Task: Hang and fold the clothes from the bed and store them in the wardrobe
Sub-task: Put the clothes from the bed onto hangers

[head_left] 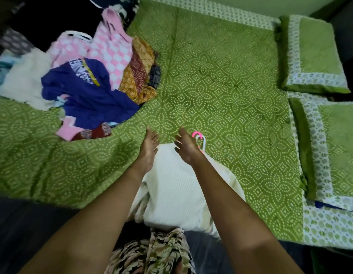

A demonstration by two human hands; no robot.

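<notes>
Left hand (150,148) and right hand (185,148), relaxed and grasping nothing, reach over the white ribbed garment's (171,190) far end; 2 hangers (203,144) lie just right.

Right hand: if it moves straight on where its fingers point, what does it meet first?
Probably only the bedcover: the right hand points across a bare stretch of it. The hangers lie just to its right, the clothes pile well left, both off that line. Its height is unclear.
</notes>
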